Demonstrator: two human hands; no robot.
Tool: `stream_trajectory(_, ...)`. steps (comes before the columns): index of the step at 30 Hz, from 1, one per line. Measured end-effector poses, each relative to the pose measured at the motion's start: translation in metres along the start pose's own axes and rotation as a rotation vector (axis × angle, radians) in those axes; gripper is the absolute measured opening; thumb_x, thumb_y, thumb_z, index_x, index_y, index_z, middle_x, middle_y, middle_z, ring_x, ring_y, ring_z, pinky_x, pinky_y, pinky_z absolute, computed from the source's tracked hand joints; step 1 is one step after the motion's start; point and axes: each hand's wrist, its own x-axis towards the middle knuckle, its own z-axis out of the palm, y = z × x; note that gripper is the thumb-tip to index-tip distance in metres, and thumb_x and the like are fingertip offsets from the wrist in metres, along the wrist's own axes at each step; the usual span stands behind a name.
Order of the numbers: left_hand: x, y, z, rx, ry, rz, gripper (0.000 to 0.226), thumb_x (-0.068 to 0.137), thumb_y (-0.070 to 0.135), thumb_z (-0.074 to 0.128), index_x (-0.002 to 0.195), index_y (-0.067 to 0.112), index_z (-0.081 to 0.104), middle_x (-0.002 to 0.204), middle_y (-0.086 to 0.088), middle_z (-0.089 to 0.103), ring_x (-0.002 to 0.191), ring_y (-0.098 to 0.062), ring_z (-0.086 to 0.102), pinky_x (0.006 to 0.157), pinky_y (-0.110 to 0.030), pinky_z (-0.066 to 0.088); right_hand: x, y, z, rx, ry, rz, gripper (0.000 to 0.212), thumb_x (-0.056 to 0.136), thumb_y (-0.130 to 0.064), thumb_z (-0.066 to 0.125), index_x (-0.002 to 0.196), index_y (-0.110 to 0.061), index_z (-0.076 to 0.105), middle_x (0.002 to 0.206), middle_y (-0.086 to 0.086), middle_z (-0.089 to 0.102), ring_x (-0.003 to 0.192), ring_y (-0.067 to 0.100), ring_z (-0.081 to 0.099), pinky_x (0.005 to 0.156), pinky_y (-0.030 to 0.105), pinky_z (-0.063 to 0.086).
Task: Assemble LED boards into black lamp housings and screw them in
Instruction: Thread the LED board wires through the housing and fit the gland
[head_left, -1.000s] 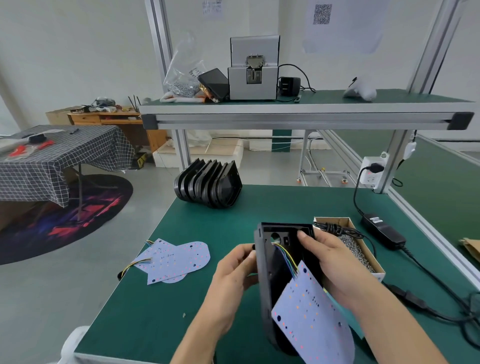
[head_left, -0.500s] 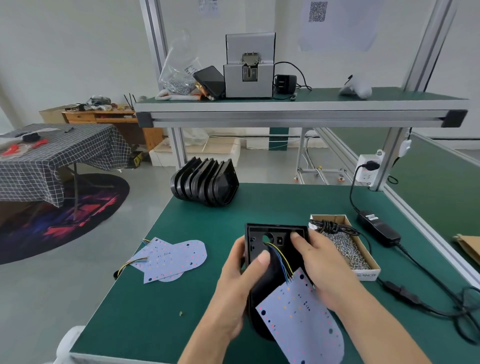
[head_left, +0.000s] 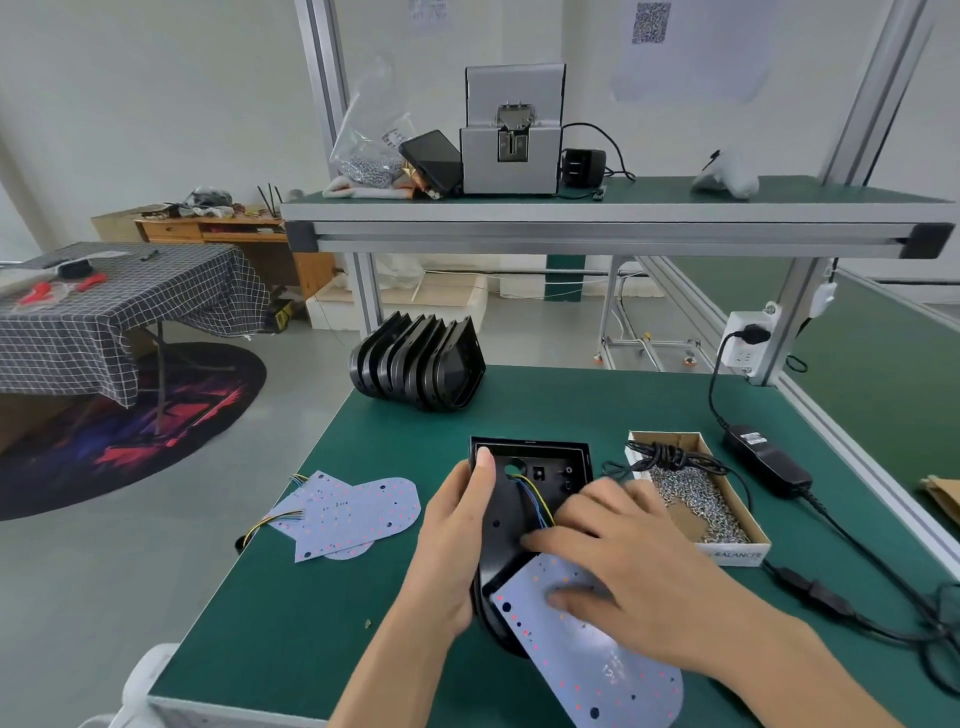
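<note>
A black lamp housing lies open side up on the green bench in front of me. My left hand grips its left wall, thumb hooked over the rim. A pale LED board hangs half out of the housing toward me, joined to it by blue and yellow wires that run to a hole near the top. My right hand, blurred, lies across the housing and the board's upper end with fingers spread, thumb on the board.
A row of black housings stands at the bench's far edge. Spare LED boards lie at the left. A cardboard box of screws sits to the right, with a power adapter and cables beyond. A screw feeder is on the shelf.
The housing came down from upright to lying flat on the bench. My right hand left its top edge and moved down over the wires and the board.
</note>
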Motion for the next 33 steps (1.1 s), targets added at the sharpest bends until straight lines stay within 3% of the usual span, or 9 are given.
stream_trajectory(2,-0.002,-0.001,0.001,0.068,-0.022,-0.007,0.073,0.074,0.075,0.077,0.086,0.009,0.048,0.089,-0.01,0.052,0.084,-0.023,0.048,0.08,-0.044,0.041,0.004,0.003,-0.002,0.037,-0.059,-0.003,0.029,0.096,-0.06,0.053,0.119,-0.042,0.057,0.104,-0.018,0.047,0.11,0.007,0.041,0.097,0.034,0.026)
stream_trajectory(4,-0.003,-0.003,0.0,0.095,-0.051,-0.049,0.077,0.072,0.08,0.075,0.091,0.008,0.056,0.095,-0.01,0.061,0.086,-0.026,0.055,0.084,-0.045,0.045,0.006,0.008,-0.007,0.196,-0.061,0.01,0.023,0.095,-0.06,0.055,0.109,-0.041,0.056,0.102,-0.019,0.047,0.108,0.001,0.039,0.098,0.028,0.024)
stream_trajectory(6,-0.005,-0.005,-0.001,0.102,-0.101,-0.148,0.082,0.077,0.083,0.067,0.111,0.008,0.07,0.115,-0.014,0.074,0.102,-0.034,0.069,0.097,-0.05,0.051,0.008,0.011,-0.019,0.38,-0.033,0.067,0.021,0.091,-0.061,0.057,0.102,-0.044,0.054,0.102,-0.021,0.051,0.107,0.001,0.045,0.097,0.021,0.023)
stream_trajectory(8,-0.007,-0.007,-0.004,0.1,-0.14,-0.232,0.1,0.075,0.089,0.062,0.129,0.005,0.067,0.128,-0.023,0.07,0.118,-0.04,0.067,0.109,-0.054,0.046,0.012,0.014,-0.029,0.477,0.032,0.126,0.016,0.091,-0.058,0.062,0.098,-0.046,0.054,0.103,-0.022,0.054,0.103,0.002,0.049,0.092,0.017,0.025)
stream_trajectory(13,-0.007,-0.011,0.001,0.143,-0.162,-0.233,0.098,0.074,0.094,0.052,0.127,0.014,0.072,0.128,-0.017,0.072,0.123,-0.038,0.067,0.113,-0.057,0.046,0.023,0.014,-0.027,0.53,0.181,0.227,0.013,0.097,-0.039,0.071,0.099,-0.038,0.058,0.098,-0.039,0.057,0.094,-0.015,0.048,0.081,0.02,0.028)
stream_trajectory(15,-0.005,-0.011,0.0,0.146,-0.164,-0.223,0.09,0.08,0.092,0.047,0.129,0.021,0.072,0.131,-0.012,0.072,0.123,-0.032,0.068,0.113,-0.054,0.047,0.025,0.014,-0.024,0.566,0.245,0.256,0.013,0.097,-0.037,0.072,0.102,-0.034,0.06,0.09,-0.041,0.056,0.085,-0.012,0.052,0.078,0.025,0.031)
stream_trajectory(21,0.0,-0.003,-0.004,0.177,-0.119,-0.154,0.083,0.081,0.09,0.044,0.123,0.025,0.075,0.126,-0.005,0.075,0.118,-0.024,0.072,0.102,-0.043,0.052,0.025,0.01,-0.02,0.393,0.301,0.256,0.014,0.1,-0.044,0.065,0.109,-0.036,0.058,0.094,-0.02,0.053,0.101,-0.008,0.045,0.105,0.04,0.028)
stream_trajectory(27,0.0,-0.001,-0.004,0.221,-0.111,-0.151,0.079,0.084,0.089,0.037,0.116,0.029,0.078,0.119,-0.002,0.078,0.111,-0.021,0.074,0.088,-0.035,0.058,0.023,0.004,-0.015,0.295,0.393,0.227,0.02,0.101,-0.046,0.064,0.113,-0.03,0.064,0.092,-0.018,0.048,0.094,0.008,0.049,0.101,0.044,0.031)
stream_trajectory(33,-0.001,0.0,0.0,0.219,-0.095,-0.154,0.076,0.083,0.087,0.037,0.111,0.029,0.079,0.117,-0.002,0.078,0.11,-0.02,0.075,0.091,-0.038,0.055,0.021,0.0,-0.007,0.183,0.451,0.239,0.024,0.098,-0.043,0.064,0.115,-0.026,0.069,0.096,-0.012,0.054,0.093,0.017,0.055,0.094,0.048,0.036)
